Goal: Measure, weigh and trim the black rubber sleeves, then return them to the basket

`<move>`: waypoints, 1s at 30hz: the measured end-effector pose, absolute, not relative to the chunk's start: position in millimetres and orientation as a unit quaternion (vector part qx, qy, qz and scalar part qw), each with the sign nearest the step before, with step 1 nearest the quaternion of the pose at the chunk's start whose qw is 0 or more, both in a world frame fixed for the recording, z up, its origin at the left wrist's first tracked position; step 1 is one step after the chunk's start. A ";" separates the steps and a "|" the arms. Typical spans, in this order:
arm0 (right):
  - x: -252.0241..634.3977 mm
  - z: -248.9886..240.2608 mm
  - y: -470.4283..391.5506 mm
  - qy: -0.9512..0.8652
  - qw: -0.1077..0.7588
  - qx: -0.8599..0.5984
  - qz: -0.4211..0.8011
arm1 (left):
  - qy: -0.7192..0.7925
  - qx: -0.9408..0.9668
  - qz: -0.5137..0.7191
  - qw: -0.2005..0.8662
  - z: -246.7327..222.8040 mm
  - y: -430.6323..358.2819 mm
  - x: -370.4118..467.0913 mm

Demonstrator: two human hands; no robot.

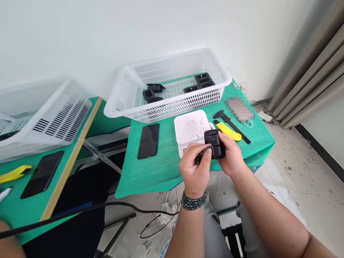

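Note:
My right hand (231, 154) grips a black molded plastic part (214, 139) with a raised rim and recessed blocks, held above the table's front edge. Against the part's near left side, my left hand (195, 165) is closed in a pinch, a beaded bracelet on its wrist. A small dark curved edge shows between thumb and forefinger; whether it belongs to the part or is a separate piece is unclear. Just behind the hands sits a white scale (191, 126) strewn with black shavings. A yellow utility knife (228, 131) and a black caliper (233, 127) lie beside my right hand.
A white plastic basket (172, 104) with several black parts (202, 80) stands at the back of the green-covered table (158, 173). A phone (148, 141) lies left. A neighboring table holds another basket (61, 114), phone and yellow knife. A black cable (118, 204) crosses the foreground.

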State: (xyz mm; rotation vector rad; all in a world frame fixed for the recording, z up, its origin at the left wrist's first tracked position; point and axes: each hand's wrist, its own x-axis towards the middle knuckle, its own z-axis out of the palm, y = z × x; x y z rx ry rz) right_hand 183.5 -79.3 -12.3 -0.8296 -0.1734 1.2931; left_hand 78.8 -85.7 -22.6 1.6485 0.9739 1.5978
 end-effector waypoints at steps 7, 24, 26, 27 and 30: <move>183.6 -7.9 -88.8 -0.176 0.675 -0.408 0.589 | 0.414 0.578 0.613 0.345 -25.6 -88.0 79.8; 195.3 -9.1 -102.1 -0.234 0.662 -0.429 0.569 | 0.459 0.503 0.657 0.324 -30.8 -95.4 85.6; 196.1 -8.8 -100.5 -0.202 0.677 -0.428 0.564 | 0.454 0.473 0.672 0.343 -31.6 -94.4 86.3; 196.4 -8.4 -99.5 -0.190 0.682 -0.424 0.564 | 0.445 0.466 0.678 0.354 -31.4 -94.2 86.9; 197.0 -7.0 -96.2 -0.173 0.692 -0.412 0.567 | 0.422 0.474 0.673 0.380 -29.7 -94.3 90.6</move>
